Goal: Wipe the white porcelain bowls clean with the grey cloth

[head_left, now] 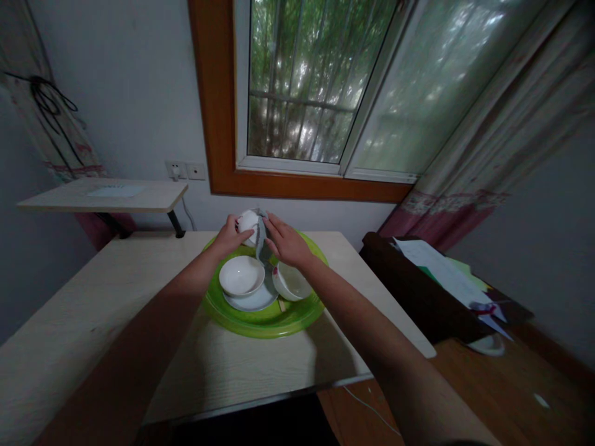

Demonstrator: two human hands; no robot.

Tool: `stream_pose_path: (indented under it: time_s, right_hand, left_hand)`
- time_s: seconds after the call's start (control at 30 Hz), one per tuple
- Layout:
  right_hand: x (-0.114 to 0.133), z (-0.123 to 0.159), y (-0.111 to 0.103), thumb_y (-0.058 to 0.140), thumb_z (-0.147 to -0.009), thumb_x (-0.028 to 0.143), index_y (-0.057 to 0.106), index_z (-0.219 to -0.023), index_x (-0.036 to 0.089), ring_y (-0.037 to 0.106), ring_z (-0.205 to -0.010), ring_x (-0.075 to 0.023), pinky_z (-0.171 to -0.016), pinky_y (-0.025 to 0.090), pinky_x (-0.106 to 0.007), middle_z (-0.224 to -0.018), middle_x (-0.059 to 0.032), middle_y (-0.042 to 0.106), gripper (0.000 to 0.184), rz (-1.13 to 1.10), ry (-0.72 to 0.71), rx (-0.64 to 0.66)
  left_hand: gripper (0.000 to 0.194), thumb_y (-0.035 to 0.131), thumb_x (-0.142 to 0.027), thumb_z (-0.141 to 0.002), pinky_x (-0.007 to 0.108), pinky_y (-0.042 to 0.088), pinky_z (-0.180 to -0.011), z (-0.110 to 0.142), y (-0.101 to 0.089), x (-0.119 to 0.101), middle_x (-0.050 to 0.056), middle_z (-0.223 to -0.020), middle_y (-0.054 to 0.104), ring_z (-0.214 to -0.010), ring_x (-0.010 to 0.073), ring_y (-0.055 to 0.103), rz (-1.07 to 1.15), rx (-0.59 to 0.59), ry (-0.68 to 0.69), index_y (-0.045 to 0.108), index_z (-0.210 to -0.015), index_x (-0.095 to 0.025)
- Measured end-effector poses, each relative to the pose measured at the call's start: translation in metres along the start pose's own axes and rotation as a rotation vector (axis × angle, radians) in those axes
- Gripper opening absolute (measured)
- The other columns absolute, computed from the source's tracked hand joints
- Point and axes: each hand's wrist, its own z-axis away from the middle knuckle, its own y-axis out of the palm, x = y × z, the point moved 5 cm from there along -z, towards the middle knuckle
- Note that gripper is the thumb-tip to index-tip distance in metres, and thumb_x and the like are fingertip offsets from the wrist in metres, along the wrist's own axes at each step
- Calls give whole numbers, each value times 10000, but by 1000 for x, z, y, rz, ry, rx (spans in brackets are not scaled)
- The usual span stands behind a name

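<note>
My left hand [229, 236] grips a white bowl [248, 224] with a dark red pattern, tilted on its side above the far part of a green basin [260, 331]. In my right hand [288, 241] is a grey cloth [261, 241], pressed against the bowl's right side and hanging down. Inside the basin, a second white bowl [242, 275] rests upright on a white plate [253, 302]. To its right a third bowl [292, 284] leans at a tilt, partly hidden by my right wrist. A small light stick-like piece [281, 305] lies between them.
The basin stands on a pale wooden table [260, 365]. A raised shelf [158, 199] is at the back left, below wall sockets [186, 170]. Behind is a barred window [307, 93]. Right of the table, a dark brown piece of furniture [395, 279] bears papers [441, 272].
</note>
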Motion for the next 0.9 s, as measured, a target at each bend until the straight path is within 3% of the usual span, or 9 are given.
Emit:
stream_pose_path:
  time_s: [0.17,0.43,0.7,0.9]
  right_hand:
    - [13,-2,-4,410,-1036,343,300,-1573,202,181,-1556,-269,-1253,274,-522,-1655,-82,276,566,37,-118,31]
    - [-15,6,2,402,-1032,384,271,-1582,176,413,-1450,-294,-1183,398,-504,-1603,-147,367,603,-9,135,-21]
    - [9,0,-4,467,-1011,333,352,-1554,264,264,-1532,-265,-1247,277,-516,-1630,-58,337,560,-82,-76,29]
    - [-10,3,4,619,-937,478,228,-1592,251,321,-1496,-289,-1232,292,-530,-1628,-131,309,796,-217,83,-13]
  left_hand:
    - [474,708,-461,-731,331,487,-782,-2,5,5,28,-964,579,-866,189,572,39,64,17,457,-1042,-206]
    - [502,686,-507,-757,365,511,-807,-2,4,12,59,-1014,613,-942,232,597,49,59,4,488,-1096,-195]
    - [429,638,-504,-785,334,495,-832,2,4,0,43,-1014,623,-925,202,593,21,100,57,505,-1044,-190]
    - [489,650,-548,-757,315,494,-743,4,5,3,45,-997,631,-888,210,609,-41,129,0,512,-1066,-194]
